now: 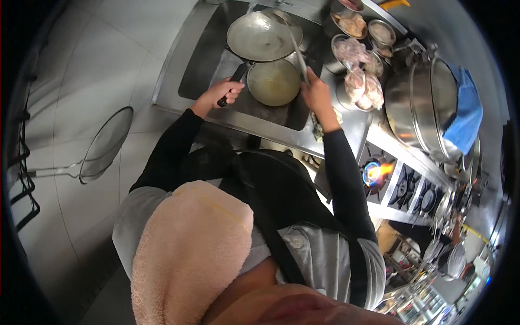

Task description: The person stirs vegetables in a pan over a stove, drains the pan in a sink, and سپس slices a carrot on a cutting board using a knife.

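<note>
In the head view, my left hand (227, 92) is closed around the black handle of a small round pan (274, 83) with yellowish liquid in it. My right hand (316, 92) grips the handle of a long metal ladle (298, 50), whose head reaches the upper right part of a large wok (264, 36). This wok lies in the steel sink (203, 77), just beyond the small pan and seemingly against its rim. A thin stream of water falls at the wok's far edge. Beside my right wrist is a green and white bundle (318, 129), partly hidden.
Metal containers with food and plastic bags of meat (363, 87) crowd the counter at the right. Next to them stands a large steel pot (414, 105) with a blue cloth (465, 109). A stove burner (371, 174) is alight. A wire strainer (106, 146) hangs at the left. Another person (453, 258) is far off.
</note>
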Available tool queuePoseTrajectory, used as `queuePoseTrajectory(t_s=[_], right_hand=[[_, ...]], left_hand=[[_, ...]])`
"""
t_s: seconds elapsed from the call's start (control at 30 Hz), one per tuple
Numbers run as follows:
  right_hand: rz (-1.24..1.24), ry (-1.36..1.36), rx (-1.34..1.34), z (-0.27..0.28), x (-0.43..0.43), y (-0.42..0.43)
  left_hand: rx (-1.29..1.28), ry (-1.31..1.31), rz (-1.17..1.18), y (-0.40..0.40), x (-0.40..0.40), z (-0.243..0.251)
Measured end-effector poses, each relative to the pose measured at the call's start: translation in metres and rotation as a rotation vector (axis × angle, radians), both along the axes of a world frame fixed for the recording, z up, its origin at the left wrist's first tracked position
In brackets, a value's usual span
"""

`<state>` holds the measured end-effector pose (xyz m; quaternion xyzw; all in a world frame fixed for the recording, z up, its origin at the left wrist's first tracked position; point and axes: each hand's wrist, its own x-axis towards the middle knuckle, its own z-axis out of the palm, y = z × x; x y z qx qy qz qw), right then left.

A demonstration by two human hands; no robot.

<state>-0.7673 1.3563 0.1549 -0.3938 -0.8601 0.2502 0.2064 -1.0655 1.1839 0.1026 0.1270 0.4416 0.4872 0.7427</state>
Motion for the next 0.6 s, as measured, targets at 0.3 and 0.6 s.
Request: queuePoseTrajectory(t_s=[0.3, 0.6], right_hand=[[0.232, -0.068, -0.095, -0.009, 0.073, -0.047], [0.051, -0.282, 0.036, -0.038, -0.020, 0.013]], left_hand=[[-0.007, 0.128, -0.012, 0.012, -0.013, -0.015], [-0.010, 0.279, -0.198, 0.029, -0.018, -0.004]])
